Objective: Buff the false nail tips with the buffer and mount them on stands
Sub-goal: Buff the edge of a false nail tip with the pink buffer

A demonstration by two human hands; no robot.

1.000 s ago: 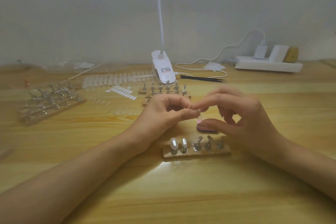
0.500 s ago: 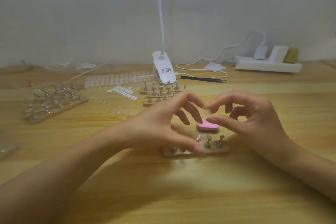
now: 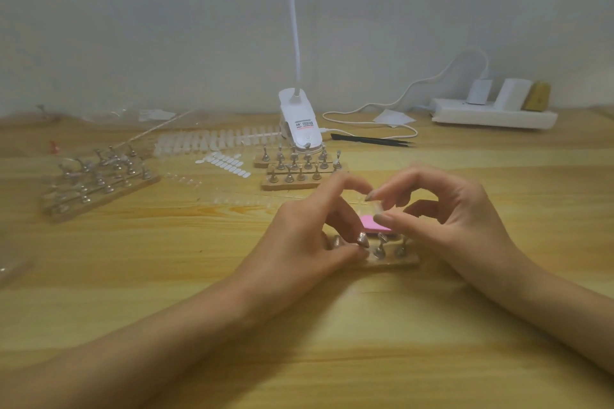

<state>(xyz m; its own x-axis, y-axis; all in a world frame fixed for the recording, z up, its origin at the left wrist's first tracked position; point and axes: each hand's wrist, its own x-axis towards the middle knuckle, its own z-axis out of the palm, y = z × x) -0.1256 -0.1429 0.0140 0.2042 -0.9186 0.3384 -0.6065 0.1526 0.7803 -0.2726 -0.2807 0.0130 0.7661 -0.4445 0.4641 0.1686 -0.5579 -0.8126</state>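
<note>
I see the left hand (image 3: 309,236) has dropped from the pinch onto the near stand strip (image 3: 392,261), fingers steadying a peg. Right hand (image 3: 442,209) now alone pinches the clear nail tip (image 3: 377,207), mid-frame above the pink buffer (image 3: 373,222). Mounting looks next.

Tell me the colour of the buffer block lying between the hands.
Pink; the buffer shows in the head view.

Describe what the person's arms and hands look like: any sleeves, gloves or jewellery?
Both forearms are bare, with no sleeves in view. The left hand and right hand wear no gloves, rings or watch. The fingernails look longish with a muted greyish polish; finer detail is blurred.
</note>
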